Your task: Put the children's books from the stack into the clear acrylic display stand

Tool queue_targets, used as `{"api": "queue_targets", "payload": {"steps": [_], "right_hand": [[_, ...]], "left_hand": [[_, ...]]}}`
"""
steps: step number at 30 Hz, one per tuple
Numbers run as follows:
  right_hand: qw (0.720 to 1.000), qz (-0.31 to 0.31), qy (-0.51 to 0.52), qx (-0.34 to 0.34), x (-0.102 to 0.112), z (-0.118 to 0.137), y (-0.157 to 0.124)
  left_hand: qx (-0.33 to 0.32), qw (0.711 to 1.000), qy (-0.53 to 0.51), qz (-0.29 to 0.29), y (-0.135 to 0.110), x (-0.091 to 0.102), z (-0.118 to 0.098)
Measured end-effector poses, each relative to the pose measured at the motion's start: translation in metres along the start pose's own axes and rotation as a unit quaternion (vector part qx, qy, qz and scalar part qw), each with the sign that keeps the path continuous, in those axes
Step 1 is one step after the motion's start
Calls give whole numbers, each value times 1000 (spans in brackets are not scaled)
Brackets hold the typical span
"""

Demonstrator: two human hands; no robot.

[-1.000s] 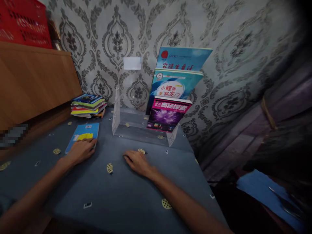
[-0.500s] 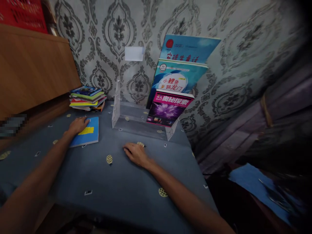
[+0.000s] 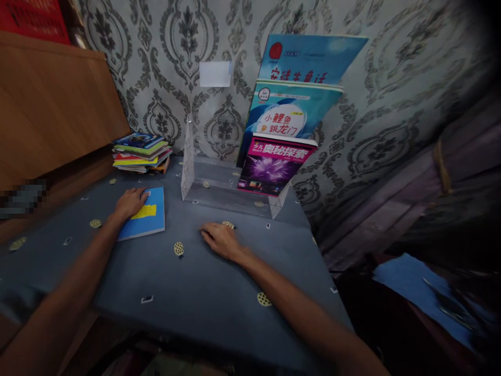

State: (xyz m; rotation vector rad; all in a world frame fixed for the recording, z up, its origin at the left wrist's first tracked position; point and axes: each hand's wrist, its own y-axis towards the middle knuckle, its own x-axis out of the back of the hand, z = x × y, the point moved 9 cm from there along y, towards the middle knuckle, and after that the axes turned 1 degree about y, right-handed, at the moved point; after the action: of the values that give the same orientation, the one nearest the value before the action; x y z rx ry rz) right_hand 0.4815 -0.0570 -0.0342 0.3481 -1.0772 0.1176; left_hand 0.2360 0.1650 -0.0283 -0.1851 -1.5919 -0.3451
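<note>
My left hand (image 3: 130, 202) lies flat, fingers stretched, on the far left part of a thin blue book (image 3: 146, 220) with a yellow label that rests on the table. My right hand (image 3: 220, 239) lies palm down on the grey-blue tablecloth (image 3: 195, 292), fingers together and flat, holding nothing. Beyond it stands a clear acrylic rack (image 3: 207, 180). On the rack's right side lean a magenta book (image 3: 274, 166), a teal book (image 3: 291, 115) and a blue book (image 3: 311, 57), stepped one behind the other.
A stack of colourful books (image 3: 141, 153) sits at the back left by a wooden panel (image 3: 50, 109). Patterned wallpaper (image 3: 183, 36) with a small white card (image 3: 214, 73) backs the table. Blue cloth (image 3: 415, 290) lies low at the right, past the table edge.
My left hand slid from the blue book's near edge to its far left part. The view rose a little. My right hand stayed in place.
</note>
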Motion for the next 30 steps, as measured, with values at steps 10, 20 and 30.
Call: {"api": "queue_targets", "payload": {"steps": [10,20,30], "right_hand": [[1000,1,-3,3,3,3,0],[1000,-2,13,-3,3,0,0],[967,-118,204,-96,25,-46,-16]], "left_hand": [[-3,1000,-11,-11,-26,4,-26],[-45,999,-11,-20,-58,4,-69],[-91,994,-25,-56,-83,1,-105]]}}
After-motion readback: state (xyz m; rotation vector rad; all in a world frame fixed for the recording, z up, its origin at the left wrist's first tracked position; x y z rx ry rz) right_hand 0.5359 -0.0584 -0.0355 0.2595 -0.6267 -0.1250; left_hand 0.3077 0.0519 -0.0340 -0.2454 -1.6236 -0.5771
